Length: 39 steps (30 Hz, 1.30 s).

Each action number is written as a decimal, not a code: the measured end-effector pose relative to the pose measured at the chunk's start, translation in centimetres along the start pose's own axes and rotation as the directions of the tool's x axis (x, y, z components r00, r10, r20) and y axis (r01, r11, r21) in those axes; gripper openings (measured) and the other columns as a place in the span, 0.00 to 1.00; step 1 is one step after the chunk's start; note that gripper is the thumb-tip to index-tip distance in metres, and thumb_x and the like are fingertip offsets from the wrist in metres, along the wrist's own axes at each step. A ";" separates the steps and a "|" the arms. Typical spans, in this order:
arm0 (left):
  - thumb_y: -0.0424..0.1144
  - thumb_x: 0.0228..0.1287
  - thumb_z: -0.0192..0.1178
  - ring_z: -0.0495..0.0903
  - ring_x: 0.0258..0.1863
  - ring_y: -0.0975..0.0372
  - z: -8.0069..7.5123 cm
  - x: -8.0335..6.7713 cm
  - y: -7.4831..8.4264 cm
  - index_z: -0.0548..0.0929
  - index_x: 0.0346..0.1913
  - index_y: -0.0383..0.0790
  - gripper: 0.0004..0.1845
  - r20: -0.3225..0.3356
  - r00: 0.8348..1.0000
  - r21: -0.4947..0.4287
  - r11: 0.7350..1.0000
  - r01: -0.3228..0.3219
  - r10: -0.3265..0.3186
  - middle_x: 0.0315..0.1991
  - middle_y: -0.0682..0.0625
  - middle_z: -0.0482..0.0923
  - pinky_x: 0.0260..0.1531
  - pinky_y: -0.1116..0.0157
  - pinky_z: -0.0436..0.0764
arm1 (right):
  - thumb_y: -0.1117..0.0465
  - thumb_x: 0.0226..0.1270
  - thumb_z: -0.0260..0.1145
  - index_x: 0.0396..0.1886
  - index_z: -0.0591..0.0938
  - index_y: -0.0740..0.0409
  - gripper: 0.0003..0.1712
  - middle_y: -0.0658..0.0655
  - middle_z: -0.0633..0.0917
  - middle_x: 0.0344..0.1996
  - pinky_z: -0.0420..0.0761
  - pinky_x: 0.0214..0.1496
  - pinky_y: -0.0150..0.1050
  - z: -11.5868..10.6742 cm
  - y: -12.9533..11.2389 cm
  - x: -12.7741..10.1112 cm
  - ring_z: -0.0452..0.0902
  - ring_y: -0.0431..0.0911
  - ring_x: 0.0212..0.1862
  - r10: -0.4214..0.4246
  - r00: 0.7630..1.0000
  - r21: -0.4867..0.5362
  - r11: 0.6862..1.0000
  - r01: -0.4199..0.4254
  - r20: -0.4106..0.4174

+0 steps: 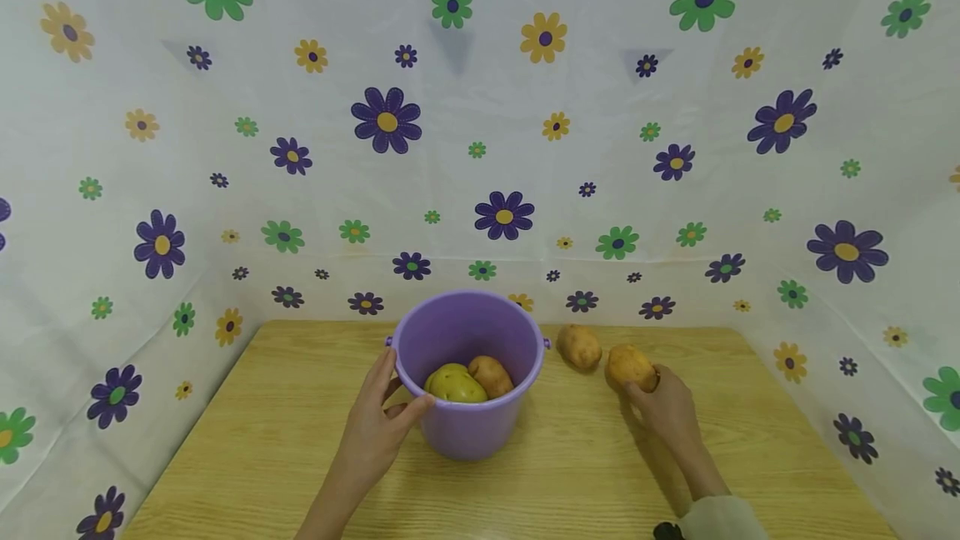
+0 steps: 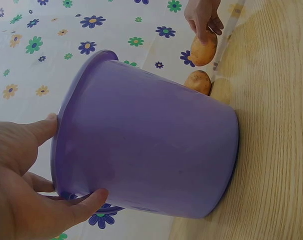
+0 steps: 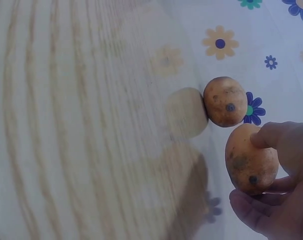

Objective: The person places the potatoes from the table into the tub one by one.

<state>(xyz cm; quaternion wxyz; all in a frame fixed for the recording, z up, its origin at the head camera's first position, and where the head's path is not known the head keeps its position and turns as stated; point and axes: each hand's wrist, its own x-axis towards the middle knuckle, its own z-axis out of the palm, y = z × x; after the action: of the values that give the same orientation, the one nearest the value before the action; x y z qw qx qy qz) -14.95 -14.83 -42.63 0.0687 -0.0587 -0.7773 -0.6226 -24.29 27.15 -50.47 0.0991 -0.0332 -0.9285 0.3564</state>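
Note:
A purple bucket point(image 1: 472, 432) stands upright on the wooden table. Inside lie a brown potato point(image 1: 491, 375) and something rounded and yellow-green point(image 1: 456, 384), whose kind I cannot tell. My left hand point(image 1: 375, 427) holds the bucket at its left rim, fingers and thumb spread along the edge; the left wrist view shows this hand point(image 2: 26, 185) at the rim too. To the bucket's right, my right hand point(image 1: 670, 408) pinches a potato point(image 3: 251, 159) between thumb and fingers, raised off the table. Another potato point(image 1: 580, 347) rests on the table close by, nearer the bucket.
The light wooden table point(image 1: 300, 407) is enclosed at the back and both sides by a white flowered cloth point(image 1: 480, 173). Small knobs stick out from both sides of the bucket's rim. The loose potato lies near the table's back edge.

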 end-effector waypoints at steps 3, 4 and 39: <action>0.40 0.67 0.71 0.63 0.74 0.40 0.0 0.0 0.0 0.49 0.83 0.34 0.51 0.000 1.000 0.005 1.000 -0.002 0.002 0.83 0.39 0.44 0.63 0.55 0.81 | 0.57 0.71 0.68 0.63 0.69 0.85 0.36 0.83 0.78 0.54 0.84 0.53 0.64 -0.2 0.0 0.1 0.79 0.73 0.53 -0.004 1.000 -0.005 1.000 0.004 0.000; 0.40 0.67 0.71 0.63 0.74 0.40 0.0 0.0 -0.1 0.49 0.83 0.34 0.51 0.000 1.000 0.005 1.000 -0.001 0.001 0.83 0.39 0.44 0.63 0.54 0.81 | 0.57 0.71 0.68 0.62 0.70 0.85 0.36 0.83 0.79 0.53 0.84 0.53 0.64 -0.3 0.0 0.1 0.79 0.72 0.53 -0.005 1.000 -0.004 1.000 0.005 0.000; 0.39 0.68 0.71 0.64 0.74 0.40 0.0 0.0 0.0 0.49 0.82 0.33 0.51 -0.005 1.000 0.003 1.000 -0.022 0.022 0.83 0.39 0.44 0.63 0.56 0.81 | 0.52 0.72 0.68 0.62 0.71 0.84 0.38 0.79 0.82 0.47 0.86 0.33 0.44 -5.0 -4.4 0.5 0.82 0.60 0.39 -0.064 0.995 -0.023 0.998 0.063 -0.071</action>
<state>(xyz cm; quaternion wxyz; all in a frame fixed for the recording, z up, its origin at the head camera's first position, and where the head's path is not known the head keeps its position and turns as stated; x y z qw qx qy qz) -14.93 -14.84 -42.67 0.0776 -0.0657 -0.7772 -0.6209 -23.68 27.26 -43.84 0.1435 -0.0174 -0.9286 0.3419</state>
